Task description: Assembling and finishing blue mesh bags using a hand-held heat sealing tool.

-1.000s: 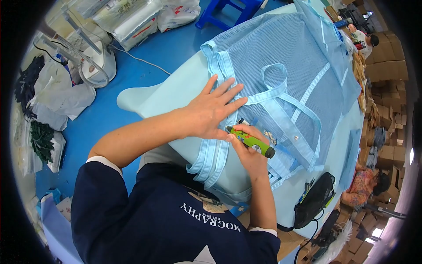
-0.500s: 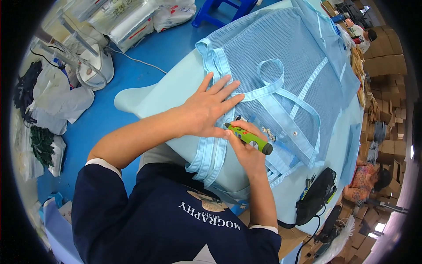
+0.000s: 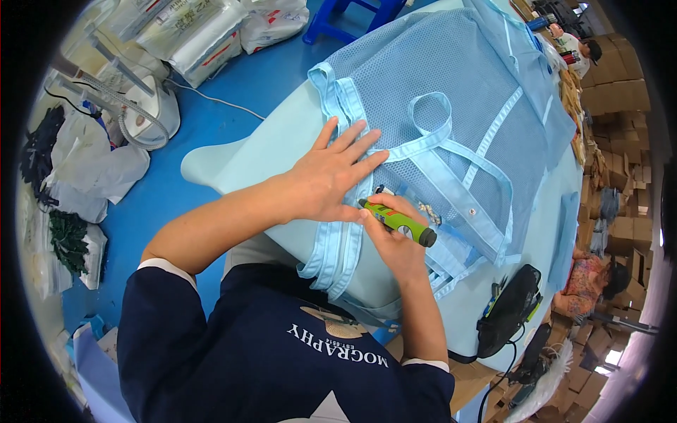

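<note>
A light-blue mesh bag point(image 3: 462, 63) lies spread over a pale-blue covered table. Near its near-left side run several satin-like trim bands point(image 3: 337, 257). My left hand point(image 3: 326, 182) presses flat on the bands, fingers spread, its thumb close to the tip of a thick green marker point(image 3: 407, 226). My right hand point(image 3: 400, 252) grips that marker, its dark end toward the right and its tip by the trim. What the tip touches is hard to make out. A light-blue strap point(image 3: 427, 144) loops over the mesh beyond both hands.
A black pouch point(image 3: 509, 310) rests on the table's right side. On the floor at left stand a white garment steamer point(image 3: 156, 116) and plastic bags point(image 3: 109, 166). A blue stool point(image 3: 352, 17) is beyond the table. Two people and cardboard boxes point(image 3: 620, 77) are at right.
The view has shifted slightly. My hands, the marker and the bag keep nearly the same places relative to each other.
</note>
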Demonstrator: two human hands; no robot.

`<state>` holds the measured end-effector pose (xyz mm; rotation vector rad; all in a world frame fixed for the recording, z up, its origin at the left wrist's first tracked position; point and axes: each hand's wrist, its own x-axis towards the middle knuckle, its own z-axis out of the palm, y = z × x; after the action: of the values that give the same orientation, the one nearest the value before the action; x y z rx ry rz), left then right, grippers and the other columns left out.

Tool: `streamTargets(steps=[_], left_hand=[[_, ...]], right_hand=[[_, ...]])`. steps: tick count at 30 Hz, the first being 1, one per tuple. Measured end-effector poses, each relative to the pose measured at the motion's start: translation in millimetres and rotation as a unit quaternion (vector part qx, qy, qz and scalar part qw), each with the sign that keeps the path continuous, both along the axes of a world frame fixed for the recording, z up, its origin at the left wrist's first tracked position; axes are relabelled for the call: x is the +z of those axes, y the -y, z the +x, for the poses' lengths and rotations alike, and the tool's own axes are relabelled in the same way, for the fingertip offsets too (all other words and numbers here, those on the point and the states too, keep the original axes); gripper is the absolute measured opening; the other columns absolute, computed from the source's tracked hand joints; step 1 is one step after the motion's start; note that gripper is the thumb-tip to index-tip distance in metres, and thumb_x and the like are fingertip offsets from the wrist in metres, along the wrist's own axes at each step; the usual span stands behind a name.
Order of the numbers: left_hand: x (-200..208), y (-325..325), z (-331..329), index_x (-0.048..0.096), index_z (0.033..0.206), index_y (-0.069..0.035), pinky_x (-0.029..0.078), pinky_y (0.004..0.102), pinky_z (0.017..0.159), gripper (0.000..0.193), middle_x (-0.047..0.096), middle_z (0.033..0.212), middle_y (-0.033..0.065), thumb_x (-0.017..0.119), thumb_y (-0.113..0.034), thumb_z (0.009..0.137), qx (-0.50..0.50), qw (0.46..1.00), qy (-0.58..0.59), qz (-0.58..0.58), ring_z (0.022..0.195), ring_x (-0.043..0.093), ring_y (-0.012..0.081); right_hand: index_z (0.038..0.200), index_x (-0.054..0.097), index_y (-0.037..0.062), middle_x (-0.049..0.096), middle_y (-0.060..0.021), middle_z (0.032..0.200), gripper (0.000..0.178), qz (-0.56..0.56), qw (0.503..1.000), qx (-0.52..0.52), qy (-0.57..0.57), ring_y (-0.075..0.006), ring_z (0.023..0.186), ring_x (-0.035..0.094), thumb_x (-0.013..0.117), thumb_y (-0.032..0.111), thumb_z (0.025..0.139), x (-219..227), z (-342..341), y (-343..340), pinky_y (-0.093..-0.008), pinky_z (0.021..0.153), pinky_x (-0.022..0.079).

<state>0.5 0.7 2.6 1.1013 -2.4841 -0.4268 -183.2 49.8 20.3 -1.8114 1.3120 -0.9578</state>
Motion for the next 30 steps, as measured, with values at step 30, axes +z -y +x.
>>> streamTargets(steps=[30], left_hand=[[2.3, 0.0, -2.4, 0.032, 0.143, -0.010, 0.008, 0.0606, 0.110, 0.096, 0.022, 0.150, 0.0185, 0.077, -0.040, 0.063, 0.004, 0.999, 0.005, 0.035, 0.141, 0.014, 0.0386]], right_hand=[[0.094, 0.065, 0.0034, 0.066, -0.0100, 0.083, 0.023, -0.005, 1.000, -0.008, 0.016, -0.0167, 0.071, 0.063, 0.074, 0.004, 0.073, -9.5, -2.8, 0.6, -0.0252, 0.063, 0.050]])
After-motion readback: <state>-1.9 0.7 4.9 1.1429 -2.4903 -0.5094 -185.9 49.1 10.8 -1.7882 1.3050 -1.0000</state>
